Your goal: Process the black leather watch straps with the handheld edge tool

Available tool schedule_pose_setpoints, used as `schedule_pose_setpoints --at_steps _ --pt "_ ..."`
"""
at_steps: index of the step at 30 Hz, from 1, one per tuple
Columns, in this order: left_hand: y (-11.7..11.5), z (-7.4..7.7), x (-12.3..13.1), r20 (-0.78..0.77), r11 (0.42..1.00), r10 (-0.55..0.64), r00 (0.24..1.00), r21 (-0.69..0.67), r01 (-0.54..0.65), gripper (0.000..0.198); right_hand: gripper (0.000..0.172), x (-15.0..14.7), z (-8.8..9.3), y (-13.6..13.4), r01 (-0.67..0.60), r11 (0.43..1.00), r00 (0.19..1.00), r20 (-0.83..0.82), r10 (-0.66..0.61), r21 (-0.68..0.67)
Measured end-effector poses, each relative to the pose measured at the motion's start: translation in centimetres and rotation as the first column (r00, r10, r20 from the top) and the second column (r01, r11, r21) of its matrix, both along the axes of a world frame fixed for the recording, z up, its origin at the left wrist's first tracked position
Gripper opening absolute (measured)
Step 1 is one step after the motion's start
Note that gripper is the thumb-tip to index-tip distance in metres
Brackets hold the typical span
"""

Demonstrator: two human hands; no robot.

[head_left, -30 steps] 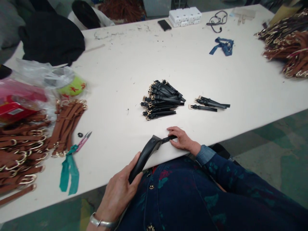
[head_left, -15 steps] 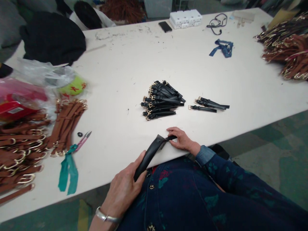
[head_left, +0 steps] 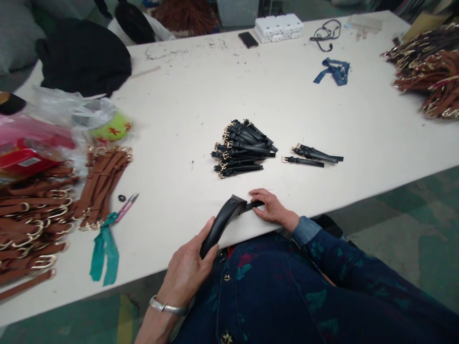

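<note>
My left hand (head_left: 186,270) grips the lower end of a black curved tool (head_left: 223,221) that slants up over the near edge of the white table (head_left: 201,95). The tool's upper end meets a small black strap (head_left: 255,205), which my right hand (head_left: 272,209) pinches flat on the table. A pile of black straps with gold buckles (head_left: 242,148) lies just beyond the hands. A few more black straps (head_left: 311,155) lie to its right.
Brown straps with gold buckles (head_left: 39,215) are heaped at the left, beside plastic bags (head_left: 53,124). Small pink snips with a teal ribbon (head_left: 107,234) lie near them. More brown straps (head_left: 430,62) sit far right. A blue ribbon (head_left: 333,70), phone (head_left: 248,39) and white box (head_left: 279,26) lie at the back.
My left hand and the tool's lower end have shifted slightly right and up. My right hand has stayed on the strap.
</note>
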State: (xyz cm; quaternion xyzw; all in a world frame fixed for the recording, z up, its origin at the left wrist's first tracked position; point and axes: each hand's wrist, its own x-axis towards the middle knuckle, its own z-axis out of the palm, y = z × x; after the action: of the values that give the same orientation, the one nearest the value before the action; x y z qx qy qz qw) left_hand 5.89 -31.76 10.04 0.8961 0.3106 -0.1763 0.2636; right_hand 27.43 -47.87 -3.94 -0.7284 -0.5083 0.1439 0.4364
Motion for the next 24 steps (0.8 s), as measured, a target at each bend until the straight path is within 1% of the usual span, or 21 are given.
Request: schedule_pose_setpoints --at_steps 3,5,9,12,15,18,22,24 --pt "0.7 0.5 -1.2 -0.037 1.000 0.005 0.999 -0.012 -0.005 0.061 0.024 0.0 0.0 0.0 0.000 1.000 1.000 0.012 0.000 -0.004" --pt "1.0 0.9 -1.5 -0.069 1.000 -0.004 0.998 -0.019 0.003 0.062 0.023 0.0 0.0 0.0 -0.001 1.000 1.000 0.012 0.001 -0.010" --pt "1.1 1.1 -0.4 -0.106 1.000 -0.019 0.994 -0.006 0.018 0.062 0.024 0.0 -0.1 0.0 -0.002 1.000 1.000 0.001 0.002 -0.002" --pt "0.9 0.8 0.8 -0.080 1.000 -0.019 0.997 -0.008 0.019 0.062 0.025 0.0 -0.2 0.0 0.002 1.000 1.000 0.003 -0.002 0.012" --pt "0.6 0.7 1.1 -0.059 0.999 -0.014 0.998 -0.029 0.012 0.063 0.025 0.0 -0.2 0.1 0.002 1.000 1.000 0.001 -0.002 -0.004" --pt "0.4 0.9 0.2 -0.075 0.999 -0.019 0.997 -0.044 0.016 0.063 0.025 -0.1 -0.2 0.2 0.005 1.000 1.000 0.008 -0.005 -0.012" --pt "0.5 0.9 -1.6 -0.071 0.999 0.017 0.997 -0.050 -0.021 0.063 0.029 -0.4 0.0 0.4 0.008 1.000 0.999 0.042 -0.008 0.004" --pt "0.5 0.8 -2.1 -0.046 0.998 0.030 0.998 -0.051 -0.033 0.063 0.026 -0.6 0.2 0.6 -0.010 1.000 0.997 0.077 0.011 -0.015"
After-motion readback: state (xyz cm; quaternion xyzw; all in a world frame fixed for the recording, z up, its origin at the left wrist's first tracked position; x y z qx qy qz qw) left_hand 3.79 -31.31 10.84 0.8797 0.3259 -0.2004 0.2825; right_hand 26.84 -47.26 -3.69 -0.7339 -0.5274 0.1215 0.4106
